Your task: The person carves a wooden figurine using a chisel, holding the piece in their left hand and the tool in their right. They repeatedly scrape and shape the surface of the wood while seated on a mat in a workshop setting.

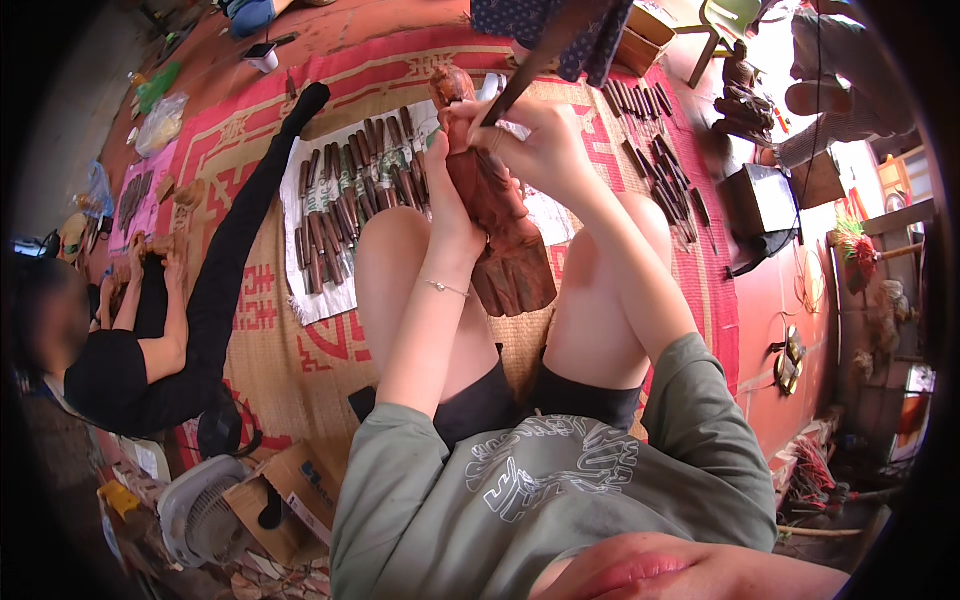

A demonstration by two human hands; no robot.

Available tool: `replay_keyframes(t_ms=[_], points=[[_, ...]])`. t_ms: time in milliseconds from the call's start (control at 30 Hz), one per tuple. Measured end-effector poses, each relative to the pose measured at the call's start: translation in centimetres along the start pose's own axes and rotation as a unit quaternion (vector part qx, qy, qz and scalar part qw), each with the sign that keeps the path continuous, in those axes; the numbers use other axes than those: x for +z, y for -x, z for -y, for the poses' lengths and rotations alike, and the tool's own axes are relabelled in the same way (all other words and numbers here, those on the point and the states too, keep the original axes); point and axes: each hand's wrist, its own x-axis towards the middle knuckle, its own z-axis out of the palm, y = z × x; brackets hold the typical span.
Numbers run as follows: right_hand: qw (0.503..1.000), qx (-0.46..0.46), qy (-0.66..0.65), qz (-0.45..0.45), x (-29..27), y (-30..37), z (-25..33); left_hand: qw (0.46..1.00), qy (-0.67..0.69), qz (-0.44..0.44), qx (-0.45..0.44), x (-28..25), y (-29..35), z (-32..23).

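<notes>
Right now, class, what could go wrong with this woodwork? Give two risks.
The long dark tool in the right hand sits close to the left hand, so a slip might injure it. The wooden figure is hand-held, with no clamp visible, so it could twist under pressure.

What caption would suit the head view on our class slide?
Left hand steadying a carved wooden figure, right hand holding a long dark tool, above a patterned mat.

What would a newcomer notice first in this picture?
Likely the reddish wooden statue in the middle, gripped by the left hand while the right hand holds a long dark tool near its upper part. Next, the rows of brown tools on a white cloth to its left.
</notes>
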Motion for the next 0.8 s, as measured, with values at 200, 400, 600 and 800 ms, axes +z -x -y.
replay_keyframes(t_ms=[200, 400, 600, 800], points=[[0.997, -0.06, -0.031, -0.026, 0.1, -0.3, -0.7, 0.999, 0.003, -0.037, 0.025, 1.5, 0.1, -0.3], [0.997, -0.058, 0.038, -0.042, 0.7, -0.1, -0.2, 0.998, -0.003, -0.052, 0.036, 1.5, 0.1, -0.4], [0.996, -0.082, -0.04, -0.011, 0.1, -0.4, -0.3, 0.999, 0.032, -0.031, 0.015, 1.6, 0.3, -0.9], [0.998, -0.03, -0.018, -0.058, 1.0, 0.0, 0.2, 0.998, 0.041, -0.027, 0.042, 1.9, 0.4, -1.0]])
